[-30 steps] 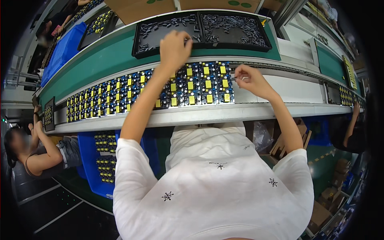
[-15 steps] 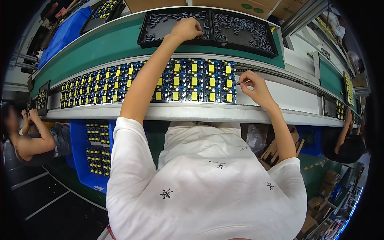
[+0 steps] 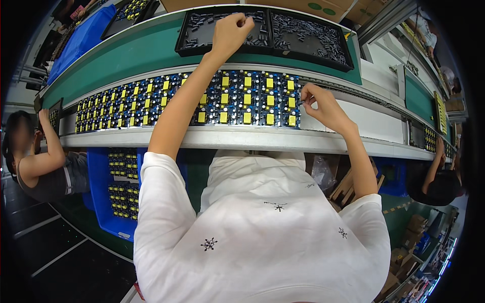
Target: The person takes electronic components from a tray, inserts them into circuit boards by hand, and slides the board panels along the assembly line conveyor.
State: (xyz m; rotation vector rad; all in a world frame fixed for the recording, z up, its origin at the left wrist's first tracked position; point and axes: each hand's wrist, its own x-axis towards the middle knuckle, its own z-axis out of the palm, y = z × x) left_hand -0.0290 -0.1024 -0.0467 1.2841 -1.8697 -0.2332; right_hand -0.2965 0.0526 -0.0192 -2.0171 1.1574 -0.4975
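Note:
My left hand (image 3: 231,34) is over the left black tray (image 3: 178,44), its fingertips pinched near the far side. Whatever it holds, if anything, is too small to make out. Loose black cylindrical capacitors (image 3: 204,20) lie scattered in that tray. At the right end of a long block of circuit boards (image 3: 247,100), my right hand (image 3: 326,108) pinches a small dark capacitor (image 3: 304,102) between thumb and forefinger. The boards carry yellow blocks and small white and blue parts. My left forearm crosses above them and hides some.
A second black tray (image 3: 348,63) holds many capacitors. A metal rail (image 3: 227,137) runs along the near edge. Below left, a blue bin (image 3: 101,202) contains more boards. One co-worker (image 3: 43,161) sits at far left, another (image 3: 434,182) at far right.
My left hand has shifted up toward the tray's far edge. My right hand stays by the last boards, its fingertips slightly shifted. The left co-worker's arm has risen.

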